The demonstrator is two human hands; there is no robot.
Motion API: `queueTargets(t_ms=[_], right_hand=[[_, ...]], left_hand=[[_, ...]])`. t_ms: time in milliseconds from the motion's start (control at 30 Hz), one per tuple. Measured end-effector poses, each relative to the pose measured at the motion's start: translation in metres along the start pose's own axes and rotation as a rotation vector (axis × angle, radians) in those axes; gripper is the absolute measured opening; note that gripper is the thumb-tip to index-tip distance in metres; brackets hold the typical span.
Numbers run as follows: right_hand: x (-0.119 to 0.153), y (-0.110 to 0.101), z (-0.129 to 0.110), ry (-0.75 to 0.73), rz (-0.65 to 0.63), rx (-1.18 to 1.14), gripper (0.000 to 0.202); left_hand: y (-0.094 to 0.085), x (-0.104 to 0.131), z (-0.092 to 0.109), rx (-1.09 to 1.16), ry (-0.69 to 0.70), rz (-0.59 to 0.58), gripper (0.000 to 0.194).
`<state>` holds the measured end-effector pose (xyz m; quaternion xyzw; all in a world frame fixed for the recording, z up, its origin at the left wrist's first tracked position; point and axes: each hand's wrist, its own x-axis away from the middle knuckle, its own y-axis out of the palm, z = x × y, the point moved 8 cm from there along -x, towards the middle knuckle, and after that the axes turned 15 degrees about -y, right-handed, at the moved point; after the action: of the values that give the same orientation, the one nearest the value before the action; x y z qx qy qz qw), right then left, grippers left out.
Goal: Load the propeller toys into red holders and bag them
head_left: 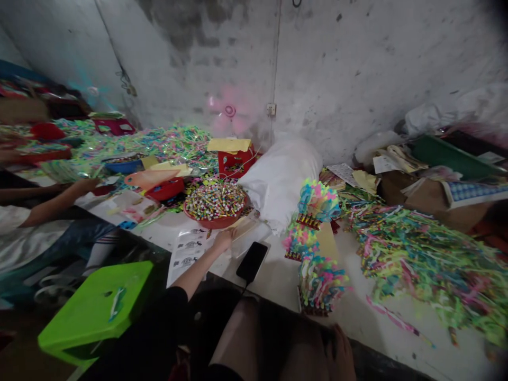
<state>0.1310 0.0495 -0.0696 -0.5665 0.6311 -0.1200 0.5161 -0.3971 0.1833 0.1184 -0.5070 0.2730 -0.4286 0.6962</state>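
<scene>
The left hand [224,241] reaches to a clear, flat plastic thing [250,232] just beside the round red plastic bowl [216,224]. I cannot tell if its fingers grip anything. The right hand [342,350] is low and dark by the counter [357,304] edge, near the front ribbon bunch; I cannot tell if it holds something.

The bowl is heaped high with small, hard, shiny, many-coloured bits [216,201]. A bump from the left arm could make them spill. The flat, smooth black phone [253,261] lies near the edge, and its thin dark cord [246,287] hangs down, so a leg could tug it off. The front bunch of soft, frilly, bright ribbons [323,278] stands in a red-brown row near the edge; a knock could tip it. The puffy white bag [283,174] looks thin and crinkly, and might sag onto things.
</scene>
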Motion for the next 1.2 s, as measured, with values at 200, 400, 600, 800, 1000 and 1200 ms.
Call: queueTargets(t_ms=[200, 400, 600, 800, 1000, 1200], right_hand=[[-0.004, -0.005, -0.007, 0.060, -0.005, -0.067, 0.053], [-0.009, -0.015, -0.017, 0.096, -0.011, -0.106, 0.051], [-0.012, -0.017, -0.022, 0.124, -0.030, -0.108, 0.052], [-0.013, -0.020, -0.022, 0.126, -0.035, -0.123, 0.054], [-0.027, -0.031, -0.049, 0.156, 0.007, -0.279, 0.055], [-0.079, -0.008, -0.177, 0.222, -0.178, -0.946, 0.051]], left_hand=[[-0.040, -0.006, 0.012, 0.031, 0.103, 0.087, 0.035], [-0.075, -0.010, 0.033, 0.023, 0.177, 0.112, 0.034], [-0.109, -0.017, 0.044, -0.019, 0.132, 0.137, 0.030], [-0.186, -0.015, 0.073, 0.082, 0.099, 0.299, 0.037], [-0.285, 0.016, 0.112, 0.375, 0.157, 0.460, 0.053], [-0.270, 0.096, 0.101, 1.183, 0.191, 0.149, 0.049]])
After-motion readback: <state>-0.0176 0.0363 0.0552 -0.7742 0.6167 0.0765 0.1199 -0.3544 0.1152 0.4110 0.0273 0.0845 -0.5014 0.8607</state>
